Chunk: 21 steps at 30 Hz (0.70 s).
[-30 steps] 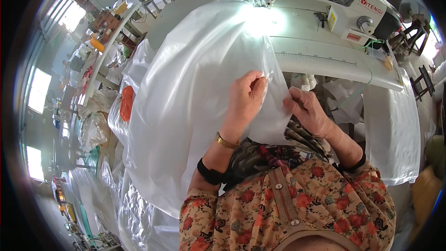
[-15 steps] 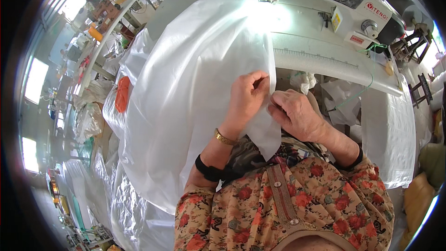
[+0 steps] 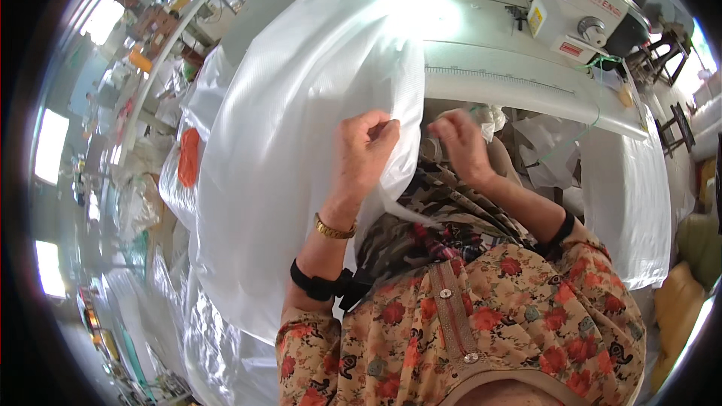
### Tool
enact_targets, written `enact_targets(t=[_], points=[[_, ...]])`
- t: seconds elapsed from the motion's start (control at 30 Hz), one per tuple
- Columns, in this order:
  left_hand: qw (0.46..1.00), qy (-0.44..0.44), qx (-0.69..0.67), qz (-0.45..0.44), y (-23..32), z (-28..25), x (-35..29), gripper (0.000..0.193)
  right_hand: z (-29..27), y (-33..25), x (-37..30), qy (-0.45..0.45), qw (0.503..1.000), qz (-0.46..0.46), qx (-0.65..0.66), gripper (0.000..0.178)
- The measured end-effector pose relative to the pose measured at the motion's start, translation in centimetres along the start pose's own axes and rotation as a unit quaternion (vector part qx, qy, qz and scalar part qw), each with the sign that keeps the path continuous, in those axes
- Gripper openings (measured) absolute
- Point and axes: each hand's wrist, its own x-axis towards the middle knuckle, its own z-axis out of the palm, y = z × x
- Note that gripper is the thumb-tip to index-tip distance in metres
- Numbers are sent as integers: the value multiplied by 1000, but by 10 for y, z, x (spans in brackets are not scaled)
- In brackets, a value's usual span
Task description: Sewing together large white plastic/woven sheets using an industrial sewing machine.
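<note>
A large translucent white plastic sheet (image 3: 301,128) runs from under the lit needle area of a sewing machine (image 3: 541,0) down over the table edge and beside my lap. My left hand (image 3: 365,150) is closed in a pinch on the sheet near its right edge, below the machine light. To the right, apart from the sheet, my right hand (image 3: 462,146) hovers over my lap by the table's front edge. Its fingers look curled but are smeared by motion, so what they hold, if anything, does not show. The needle area is washed out by glare.
A ruler scale (image 3: 504,75) lies along the machine table's front. A green thread (image 3: 599,105) hangs at its right. More white sheeting (image 3: 624,210) drapes at the right. An orange bundle (image 3: 189,158) rests on plastic at the left. A stool (image 3: 675,131) stands far right.
My right hand has let go of the sheet's edge and lifted away up and to the right. My left hand has shifted left with the edge, and the sheet's lower corner has swung.
</note>
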Motion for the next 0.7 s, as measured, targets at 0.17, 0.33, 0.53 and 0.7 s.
enact_targets(t=[0.17, 0.33, 0.53, 0.7], points=[[990, -72, 106, 52, 55, -32, 50, 15, 78, 32, 27, -307, 943, -70, -109, 34], [876, -208, 357, 249, 83, -33, 62, 20, 102, 8, 41, -350, 928, -39, -122, 31], [825, -269, 455, 199, 18, -7, 8, 3, 113, -13, 5, -444, 881, 7, -162, 29], [877, -172, 399, 207, -16, 4, -16, 6, 34, -2, 22, -540, 809, 67, -221, 28]])
